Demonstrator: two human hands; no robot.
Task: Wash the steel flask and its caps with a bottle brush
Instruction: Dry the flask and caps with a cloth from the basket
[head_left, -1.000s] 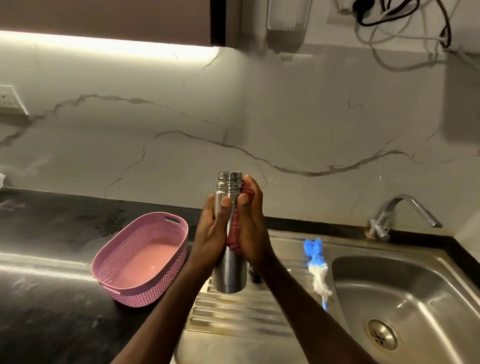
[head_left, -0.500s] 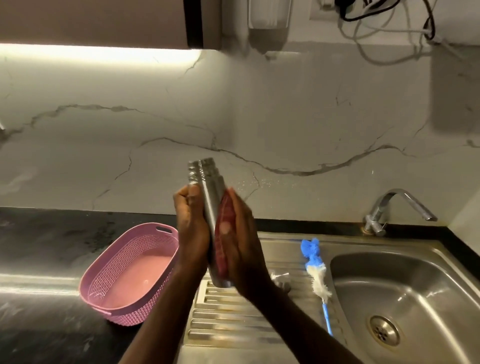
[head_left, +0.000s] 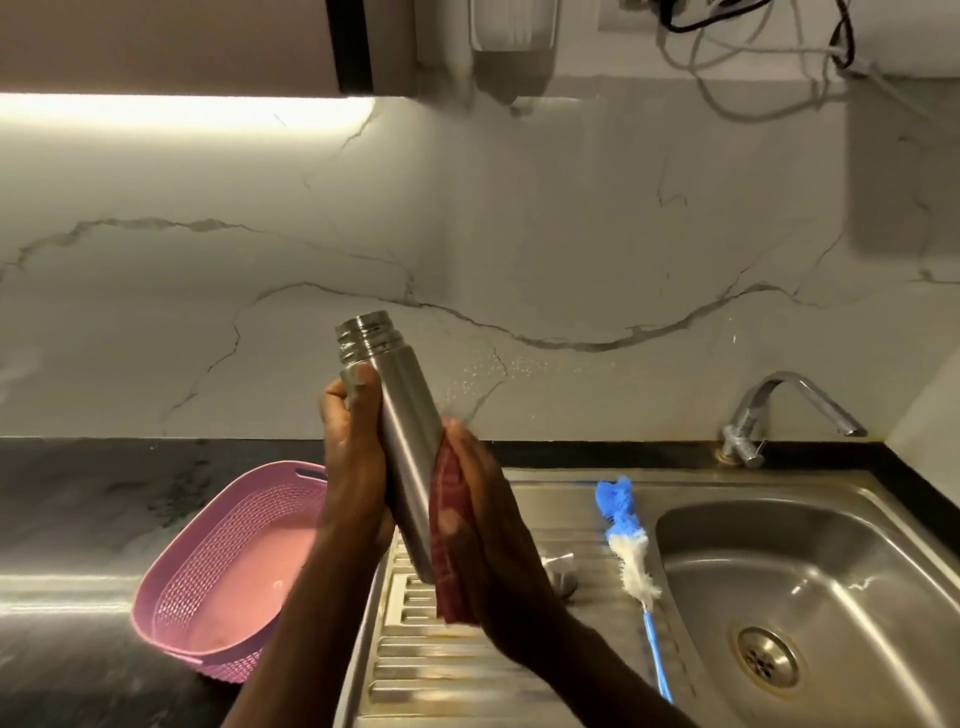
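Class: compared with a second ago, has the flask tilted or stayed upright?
Yes. The flask was upright; now its open top leans left, away from the tap, toward the basket.

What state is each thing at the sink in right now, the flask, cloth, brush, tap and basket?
steel flask: uncapped, tilted, held in left hand
red cloth: pressed against flask by right hand
bottle brush: lying unused on drainboard
tap: no water visible
pink basket: upright on counter
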